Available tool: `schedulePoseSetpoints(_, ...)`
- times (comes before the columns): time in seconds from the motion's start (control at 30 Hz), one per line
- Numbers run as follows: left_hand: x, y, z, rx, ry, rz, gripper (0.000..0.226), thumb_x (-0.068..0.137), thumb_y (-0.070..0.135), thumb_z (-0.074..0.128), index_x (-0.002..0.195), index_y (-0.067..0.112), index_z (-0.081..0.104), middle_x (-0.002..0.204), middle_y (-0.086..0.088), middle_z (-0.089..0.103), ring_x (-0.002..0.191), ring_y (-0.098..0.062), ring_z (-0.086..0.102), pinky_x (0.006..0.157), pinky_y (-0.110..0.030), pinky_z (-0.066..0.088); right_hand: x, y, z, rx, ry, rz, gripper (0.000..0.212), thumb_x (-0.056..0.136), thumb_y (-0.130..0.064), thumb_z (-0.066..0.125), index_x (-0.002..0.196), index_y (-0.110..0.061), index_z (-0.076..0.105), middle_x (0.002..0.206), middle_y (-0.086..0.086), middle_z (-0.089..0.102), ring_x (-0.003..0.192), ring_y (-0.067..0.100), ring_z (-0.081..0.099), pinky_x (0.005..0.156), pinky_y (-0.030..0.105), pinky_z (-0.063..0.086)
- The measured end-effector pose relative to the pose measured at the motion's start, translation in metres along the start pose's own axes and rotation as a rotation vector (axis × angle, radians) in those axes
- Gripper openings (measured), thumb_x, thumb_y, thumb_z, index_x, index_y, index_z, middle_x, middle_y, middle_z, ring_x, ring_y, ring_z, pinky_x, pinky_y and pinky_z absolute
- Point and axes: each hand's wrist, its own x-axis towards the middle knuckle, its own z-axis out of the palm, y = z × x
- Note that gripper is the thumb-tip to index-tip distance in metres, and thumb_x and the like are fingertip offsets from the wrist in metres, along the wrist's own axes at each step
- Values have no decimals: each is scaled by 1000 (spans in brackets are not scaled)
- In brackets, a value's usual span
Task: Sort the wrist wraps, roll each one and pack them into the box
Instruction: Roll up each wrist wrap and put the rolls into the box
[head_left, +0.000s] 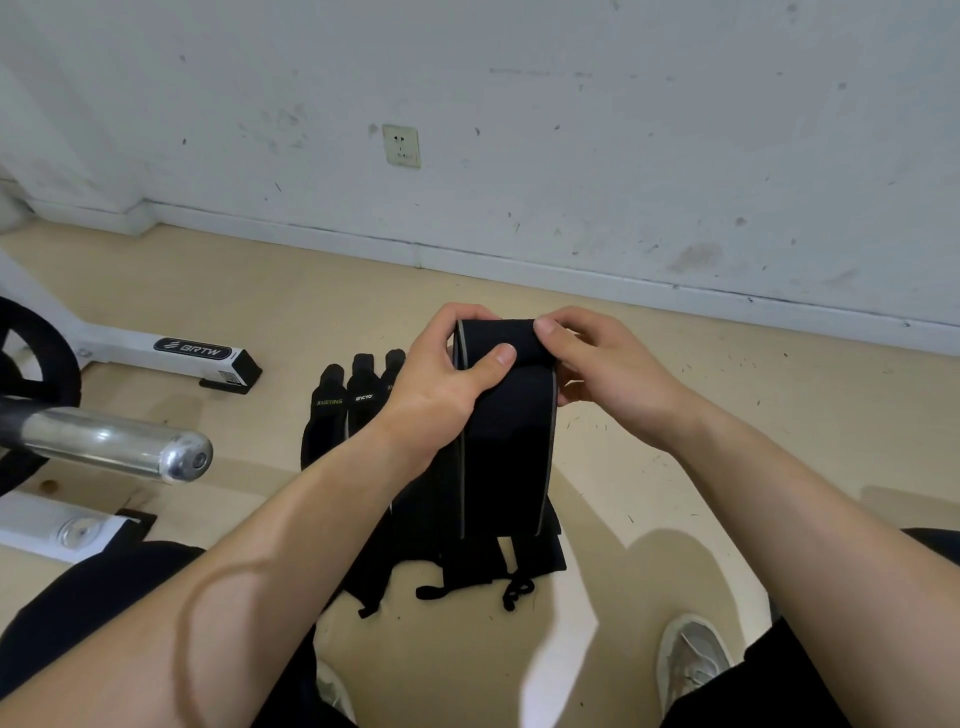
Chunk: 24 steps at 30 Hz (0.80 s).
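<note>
Now both hands, L (441, 384) & R (608, 374), pinch black grey-edged wrist wrap (506, 431), top folded over

text "BRTW", white on black label (192, 349) of white equipment base (130, 345) | text "XUEYING", yellow-green, on leftmost black wrist wrap (328, 402) on the floor | second wrap (363, 398): print blurred, unreadable | third wrap (392, 371): print mostly hidden

Held wrap (506, 431): black band with pale edge trim, upright above the floor, top end curled over and pinched between left hand (441, 384) and right hand (602, 364), tail hanging down.
Row of wraps (330, 421): three, black, yellow lettering, side by side on the floor, just left.
Pile of wraps (467, 566): black, loops trailing, beneath the tail; perhaps several.
</note>
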Motion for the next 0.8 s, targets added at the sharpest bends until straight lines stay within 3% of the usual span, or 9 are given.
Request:
schedulePoseSetpoints(0.13,1,-5,5,-79,37,-49,38,94,15,75,126,17,56,106,-18,75,93,-33,77,75,-42,64,1,1,-1,39,38,-50,17,105,-26,55,105,-10,61,84,11,70,76,20,69,73,35,59)
schedulePoseSetpoints(0.27,1,-10,10,-206,33,-114,56,85,30,79,132,7,57,119,-18,73,108,-35,74,95,-52,59,1,5,5,38,106,-87,14,103,-27,60,109,-14,60,94,24,69,81,24,68,84,48,58)
schedulePoseSetpoints(0.4,1,-12,19,-302,7,-134,58,85,32,73,135,6,59,126,-19,71,116,-36,70,104,-57,54,-2,9,18,-35,172,-113,15,107,-32,49,111,-18,51,94,2,65,82,10,63,82,40,56)
schedulePoseSetpoints(0.5,-1,-13,24,-355,-5,-148,61,88,34,69,139,4,55,130,-21,69,120,-34,69,106,-53,53,-6,13,28,-56,184,-111,24,109,-40,38,113,-17,42,93,-6,60,86,12,61,87,47,54)
schedulePoseSetpoints(0.67,-2,-19,25,-155,65,-94,65,84,54,69,130,10,58,124,-15,71,115,-30,71,104,-54,54,-6,17,33,-8,181,-74,42,96,-62,40,103,-22,48,89,-8,61,87,16,61,91,53,52)
schedulePoseSetpoints(0.73,-1,-22,24,-37,126,-41,50,85,50,65,122,17,59,118,-9,72,110,-25,71,101,-52,56,-5,19,33,20,180,-56,46,93,-66,43,98,-21,48,85,-9,58,82,12,59,84,46,52)
schedulePoseSetpoints(0.8,1,-21,21,33,135,7,38,87,46,65,116,22,59,113,-5,72,107,-22,71,99,-50,57,-3,18,32,41,188,-67,33,104,-52,45,97,-19,48,83,-10,56,75,5,57,75,33,50)
